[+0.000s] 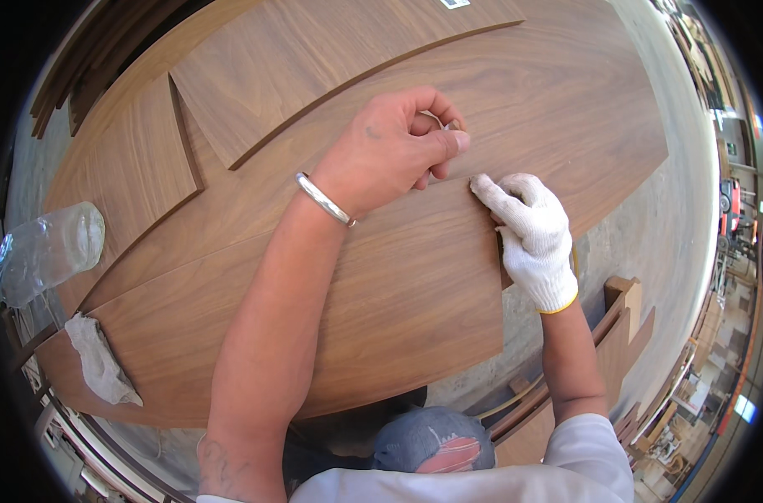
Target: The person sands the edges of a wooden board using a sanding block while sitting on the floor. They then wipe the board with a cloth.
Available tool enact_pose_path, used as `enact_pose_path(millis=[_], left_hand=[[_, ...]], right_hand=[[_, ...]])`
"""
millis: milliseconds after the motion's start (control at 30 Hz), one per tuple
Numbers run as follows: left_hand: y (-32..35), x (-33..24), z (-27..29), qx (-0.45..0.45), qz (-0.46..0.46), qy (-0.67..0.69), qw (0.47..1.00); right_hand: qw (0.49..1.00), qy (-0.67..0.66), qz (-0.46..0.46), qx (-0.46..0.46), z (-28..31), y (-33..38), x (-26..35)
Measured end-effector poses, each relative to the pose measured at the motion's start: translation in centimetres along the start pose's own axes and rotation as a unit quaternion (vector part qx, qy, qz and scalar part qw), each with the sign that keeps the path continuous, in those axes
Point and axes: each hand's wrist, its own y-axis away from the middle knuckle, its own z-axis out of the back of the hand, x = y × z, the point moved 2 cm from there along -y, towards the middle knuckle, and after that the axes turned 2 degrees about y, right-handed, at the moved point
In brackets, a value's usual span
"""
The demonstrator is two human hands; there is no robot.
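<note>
My bare left hand (395, 149), with a silver bangle at its wrist, hovers above the wood-grain boards. Its thumb and forefinger are pinched together; a tiny bit of something pale shows between them, too small to name. A white knitted glove covers my right hand (532, 230). That hand is curled around the right end edge of the near brown wood-grain board (398, 298), one fingertip resting at its far corner. Under this board lies a larger wood-grain panel (599, 109), its surface reaching away to the right.
Two more wood-grain boards (314, 59) (138, 155) lie on the far side and left. A clear plastic bottle (59, 247) and a second white glove (102, 360) rest at the left. Narrow wood pieces (607, 335) are stacked low at the right, beside the concrete floor (641, 226).
</note>
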Motion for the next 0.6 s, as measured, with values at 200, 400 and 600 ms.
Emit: enact_pose_path(millis=[200,400,600], left_hand=[[-0.1,0.4,0.1,0.005,-0.003,0.011,1.0],[0.0,0.3,0.2,0.007,-0.004,0.012,1.0],[0.0,0.4,0.3,0.003,-0.001,0.01,1.0]], right_hand=[[0.998,0.015,0.057,0.028,0.0,0.2,-1.1],[0.996,-0.003,0.072,0.053,0.3,0.1,-1.3],[0.996,-0.013,0.061,0.068,0.4,0.3,-1.2]])
